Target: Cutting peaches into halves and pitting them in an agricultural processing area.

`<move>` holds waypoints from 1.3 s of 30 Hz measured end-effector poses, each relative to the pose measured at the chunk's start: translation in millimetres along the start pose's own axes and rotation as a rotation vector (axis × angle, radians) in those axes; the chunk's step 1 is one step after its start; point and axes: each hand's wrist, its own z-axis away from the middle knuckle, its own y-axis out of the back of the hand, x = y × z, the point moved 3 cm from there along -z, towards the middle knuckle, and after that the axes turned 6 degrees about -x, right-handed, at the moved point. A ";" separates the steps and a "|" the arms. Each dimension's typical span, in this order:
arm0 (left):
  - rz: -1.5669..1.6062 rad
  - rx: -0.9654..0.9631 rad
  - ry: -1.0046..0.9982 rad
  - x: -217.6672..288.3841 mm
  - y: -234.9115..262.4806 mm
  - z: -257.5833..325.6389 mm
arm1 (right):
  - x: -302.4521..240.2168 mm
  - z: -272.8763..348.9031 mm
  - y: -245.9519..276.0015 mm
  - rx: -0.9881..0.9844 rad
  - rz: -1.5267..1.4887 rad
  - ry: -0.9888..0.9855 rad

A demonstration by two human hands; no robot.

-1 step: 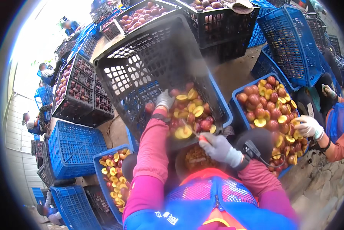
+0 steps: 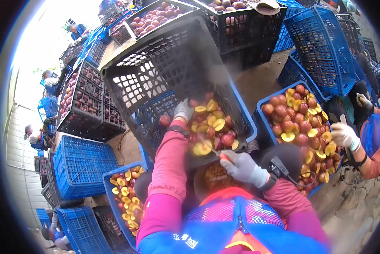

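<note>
A tilted black mesh crate (image 2: 156, 42) stands before me, with whole plums (image 2: 229, 139) and cut plum halves (image 2: 218, 124) gathered at its low end. Inside it, my left hand (image 2: 184, 111), in a pale glove, rests at the edge of the fruit. Its fingers look stretched out, touching or close to a plum (image 2: 193, 103); fingertips are partly lost among the fruit. My right hand (image 2: 246, 169), gloved in grey, is closed round the red-orange handle of a small knife (image 2: 224, 157). The blade reaches toward the halves at the crate's near edge, and motion blurs the fruit there.
Blue crates of cut plums stand at right (image 2: 262, 101) and lower left (image 2: 107, 175). A co-worker's gloved hand (image 2: 346, 136) is beside the right one. Stacked black crates of plums (image 2: 82, 118) and blue crates (image 2: 84, 165) line the left; more crates stand behind.
My right hand and the knife have shifted slightly down toward me. The co-worker's hand has drawn a little away from the right-hand fruit. My left hand stays in about the same place.
</note>
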 end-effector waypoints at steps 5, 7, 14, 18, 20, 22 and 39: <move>-0.127 -0.041 -0.055 8.7 -19.2 -36.1 | 13.8 -14.6 9.6 -0.063 -0.019 -0.142; -0.094 -0.033 -0.055 34.6 -13.0 -28.1 | 22.1 -16.0 15.2 0.012 0.024 -0.156; 1.050 -0.145 -0.277 69.1 59.8 80.3 | 13.8 -17.1 30.4 0.295 -0.281 -0.242; 1.821 -0.466 -0.363 59.2 58.1 208.4 | 0.3 -9.9 25.6 0.315 -0.556 -0.195; 1.859 -0.484 -0.426 75.6 56.9 272.7 | 10.6 1.8 24.8 0.334 -0.567 -0.187; 1.987 -0.533 -0.417 78.1 48.8 324.2 | 7.8 14.3 25.5 0.308 -0.512 -0.198; 1.492 -0.412 -0.476 86.3 5.9 471.7 | -97.1 118.5 -39.3 0.040 -0.599 -0.088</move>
